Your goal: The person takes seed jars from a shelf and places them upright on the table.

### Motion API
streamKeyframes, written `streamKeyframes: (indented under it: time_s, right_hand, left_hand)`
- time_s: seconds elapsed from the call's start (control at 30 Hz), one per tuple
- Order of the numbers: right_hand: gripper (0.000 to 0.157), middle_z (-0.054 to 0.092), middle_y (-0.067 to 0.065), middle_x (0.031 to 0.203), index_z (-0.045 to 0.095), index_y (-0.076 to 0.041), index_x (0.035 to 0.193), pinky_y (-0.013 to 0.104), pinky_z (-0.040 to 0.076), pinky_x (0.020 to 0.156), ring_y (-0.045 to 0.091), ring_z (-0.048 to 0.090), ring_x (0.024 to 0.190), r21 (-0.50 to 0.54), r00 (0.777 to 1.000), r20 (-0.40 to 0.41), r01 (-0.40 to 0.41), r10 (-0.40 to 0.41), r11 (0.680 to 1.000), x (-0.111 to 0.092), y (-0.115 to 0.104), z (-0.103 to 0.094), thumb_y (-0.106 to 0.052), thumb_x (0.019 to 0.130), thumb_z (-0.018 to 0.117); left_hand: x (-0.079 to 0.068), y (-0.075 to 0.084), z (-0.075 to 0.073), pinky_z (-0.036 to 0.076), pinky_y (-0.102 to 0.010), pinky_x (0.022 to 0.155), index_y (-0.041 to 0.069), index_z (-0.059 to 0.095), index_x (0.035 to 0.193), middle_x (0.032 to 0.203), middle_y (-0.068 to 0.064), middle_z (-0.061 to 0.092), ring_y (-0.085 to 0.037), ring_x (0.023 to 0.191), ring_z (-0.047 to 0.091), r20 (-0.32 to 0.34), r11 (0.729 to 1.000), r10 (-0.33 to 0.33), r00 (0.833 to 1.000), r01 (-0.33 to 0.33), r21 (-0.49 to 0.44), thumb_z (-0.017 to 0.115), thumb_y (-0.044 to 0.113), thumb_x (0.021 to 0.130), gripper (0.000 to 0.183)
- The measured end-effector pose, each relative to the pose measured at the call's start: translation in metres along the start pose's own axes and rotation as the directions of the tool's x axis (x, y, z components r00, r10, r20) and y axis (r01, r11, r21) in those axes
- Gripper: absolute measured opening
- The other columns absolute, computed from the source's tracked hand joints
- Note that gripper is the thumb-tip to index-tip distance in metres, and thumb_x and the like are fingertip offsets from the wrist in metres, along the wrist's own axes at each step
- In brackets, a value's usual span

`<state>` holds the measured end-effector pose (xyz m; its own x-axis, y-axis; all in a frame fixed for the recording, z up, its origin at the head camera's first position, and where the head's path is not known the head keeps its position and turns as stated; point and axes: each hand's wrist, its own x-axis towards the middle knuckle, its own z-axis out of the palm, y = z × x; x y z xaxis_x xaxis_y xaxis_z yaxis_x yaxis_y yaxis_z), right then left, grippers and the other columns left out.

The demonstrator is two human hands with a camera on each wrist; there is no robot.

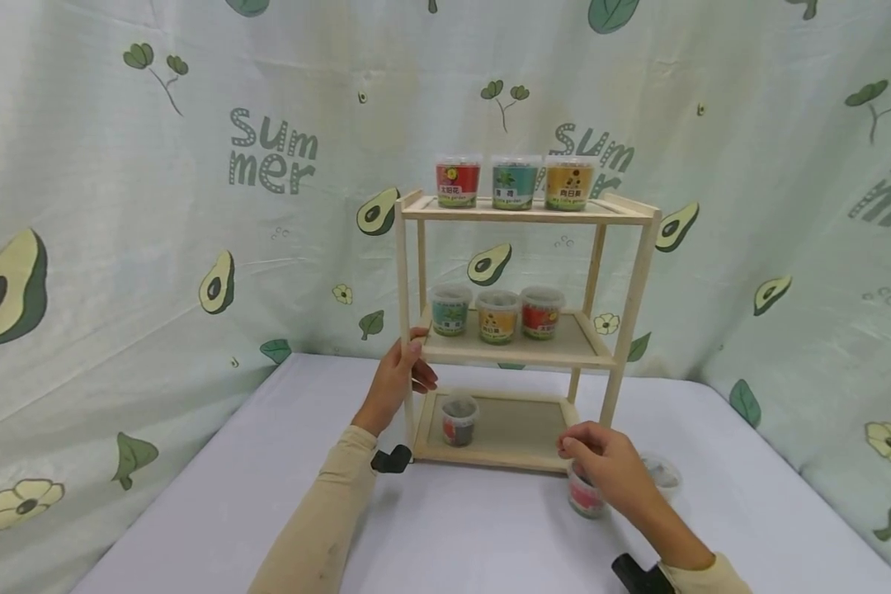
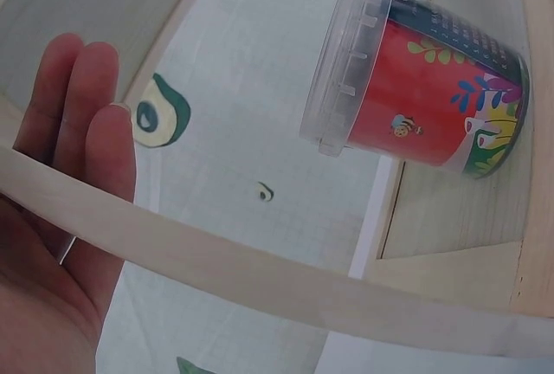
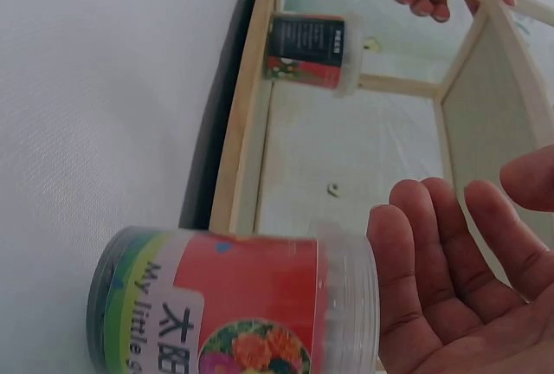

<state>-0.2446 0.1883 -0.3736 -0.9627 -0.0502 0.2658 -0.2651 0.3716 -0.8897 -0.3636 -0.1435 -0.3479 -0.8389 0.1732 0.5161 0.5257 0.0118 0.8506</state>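
Saw the left hand (image 1: 395,381) at the left front post (image 1: 408,421) of a wooden rack (image 1: 631,305), with fingers (image 2: 108,145) almost straight and reaching past the wood, not closed around it. Could not tell the strength of the contact there. Saw the right hand (image 1: 607,458) relaxed also, with fingers loosely bent and holding nothing, just above a red-labelled cup (image 1: 586,497). Could not tell with certainty about a touch between the fingertips and the clear lid (image 3: 349,305). Found this cup upright on the white table (image 1: 483,536), just beside the right front corner of the rack. Noticed another cup (image 1: 662,473) behind the right hand, partly hidden by it. Farther inside, found a red-and-dark cup (image 1: 459,421) on the bottom shelf (image 1: 523,429), near its left end. On the middle shelf (image 1: 575,334), counted three cups close together, from left to right: a teal cup (image 1: 450,313), a yellow cup (image 1: 497,320) and a red cup (image 1: 540,315). On the top shelf (image 1: 520,216), counted three more, in the order red, teal, yellow. Behind everything, saw a pale curtain (image 1: 304,49) with printed avocados, leaves, flowers and the word "summer".
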Motion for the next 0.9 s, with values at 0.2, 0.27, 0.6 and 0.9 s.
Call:
streamKeyframes:
  time_s: [0.2, 0.27, 0.6, 0.9]
  right_hand:
    - [0.018, 0.069, 0.021, 0.101, 0.066, 0.007, 0.109, 0.034, 0.058, 0.073, 0.023, 0.068, 0.09, 0.084, 0.997, 0.077, 0.01, -0.016, 0.996, 0.01, -0.003, 0.019, -0.008, 0.1, 0.06]
    - [0.021, 0.069, 0.02, 0.102, 0.065, 0.008, 0.11, 0.035, 0.058, 0.074, 0.024, 0.068, 0.091, 0.108, 0.994, 0.108, -0.003, -0.008, 0.994, 0.012, -0.005, 0.026, -0.01, 0.1, 0.06]
    - [0.026, 0.069, 0.018, 0.107, 0.064, 0.005, 0.114, 0.04, 0.057, 0.079, 0.026, 0.068, 0.097, 0.142, 0.988, 0.15, -0.07, 0.048, 0.987, 0.029, -0.007, 0.049, -0.016, 0.102, 0.058]
    - [0.025, 0.07, 0.02, 0.104, 0.062, 0.008, 0.114, 0.042, 0.059, 0.075, 0.027, 0.069, 0.093, 0.163, 0.99, 0.126, -0.082, 0.062, 0.983, 0.047, -0.01, 0.067, -0.011, 0.098, 0.06]
  left_hand:
    - [-0.001, -0.001, 0.001, 0.056, -0.039, 0.064, 0.019, 0.048, 0.144, 0.081, -0.02, 0.066, -0.032, 0.069, 0.068, 0.003, 1.0, -0.016, 1.0, 0.016, -0.015, 0.043, 0.05, 0.106, 0.05]
    - [-0.003, -0.001, 0.001, 0.056, -0.04, 0.065, 0.017, 0.047, 0.145, 0.082, -0.021, 0.066, -0.034, 0.07, 0.068, 0.008, 0.999, -0.03, 1.0, 0.03, -0.018, 0.042, 0.047, 0.107, 0.049]
    - [-0.003, 0.002, 0.003, 0.056, -0.04, 0.066, 0.021, 0.048, 0.145, 0.083, -0.022, 0.065, -0.035, 0.071, 0.068, -0.001, 1.0, -0.026, 1.0, 0.026, -0.006, 0.042, 0.05, 0.106, 0.049]
    - [-0.005, 0.015, 0.0, 0.056, -0.051, 0.073, 0.009, 0.04, 0.15, 0.089, -0.032, 0.063, -0.047, 0.079, 0.066, 0.038, 0.999, -0.051, 0.998, 0.052, -0.005, 0.036, 0.033, 0.111, 0.046]
